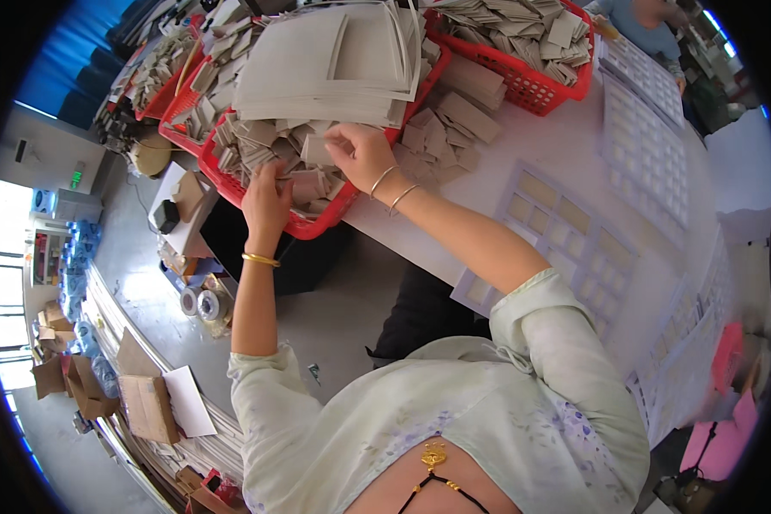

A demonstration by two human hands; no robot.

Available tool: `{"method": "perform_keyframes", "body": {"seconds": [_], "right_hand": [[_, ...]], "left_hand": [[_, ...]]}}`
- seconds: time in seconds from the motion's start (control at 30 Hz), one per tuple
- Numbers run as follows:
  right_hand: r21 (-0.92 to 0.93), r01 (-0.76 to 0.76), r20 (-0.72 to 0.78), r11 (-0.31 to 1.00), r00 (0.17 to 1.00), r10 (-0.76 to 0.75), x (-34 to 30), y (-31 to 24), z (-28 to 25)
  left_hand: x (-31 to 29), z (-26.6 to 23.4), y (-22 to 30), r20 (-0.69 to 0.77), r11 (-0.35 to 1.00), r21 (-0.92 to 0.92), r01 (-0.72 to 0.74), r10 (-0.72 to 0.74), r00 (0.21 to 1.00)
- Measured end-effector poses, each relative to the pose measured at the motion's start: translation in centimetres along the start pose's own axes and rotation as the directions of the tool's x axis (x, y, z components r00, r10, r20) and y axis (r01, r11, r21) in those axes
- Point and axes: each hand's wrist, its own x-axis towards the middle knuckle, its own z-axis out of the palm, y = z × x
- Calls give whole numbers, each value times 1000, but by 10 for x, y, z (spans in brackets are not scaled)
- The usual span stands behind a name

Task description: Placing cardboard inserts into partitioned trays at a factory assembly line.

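My right fingers [343, 137] pinch a card [316, 152] over the basket [308, 230]; my left fingers [267, 174] curl at its pile [253, 139], hold unclear. A nudge could slide the stacked sheets [289, 68] down.

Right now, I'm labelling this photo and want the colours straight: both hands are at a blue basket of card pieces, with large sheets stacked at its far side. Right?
Not quite: the head view shows the basket is red, not blue. The left hand, right hand, card pieces and large sheets are as you say.
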Motion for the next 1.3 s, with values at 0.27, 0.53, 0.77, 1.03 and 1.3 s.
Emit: {"method": "perform_keyframes", "body": {"seconds": [0.27,0.53,0.77,1.03,1.3], "right_hand": [[354,-301,125,885,953,275,-48,-33,-51],[560,-449,121,697,876,467,-120,-33,-110],[586,-510,-94,629,729,678,-181,-9,-194],[444,-507,-571,739,476,669,-257,-1,-313],[440,-522,-716,731,288,636,-315,7,-390]], "left_hand": [[-8,2,48,111,737,-676,-7,111,988],[-27,24,143,525,303,-836,458,197,828],[-44,108,222,489,419,-834,359,261,832],[-62,193,340,447,402,-870,287,395,802],[-53,263,349,645,691,-698,185,497,580]]}}
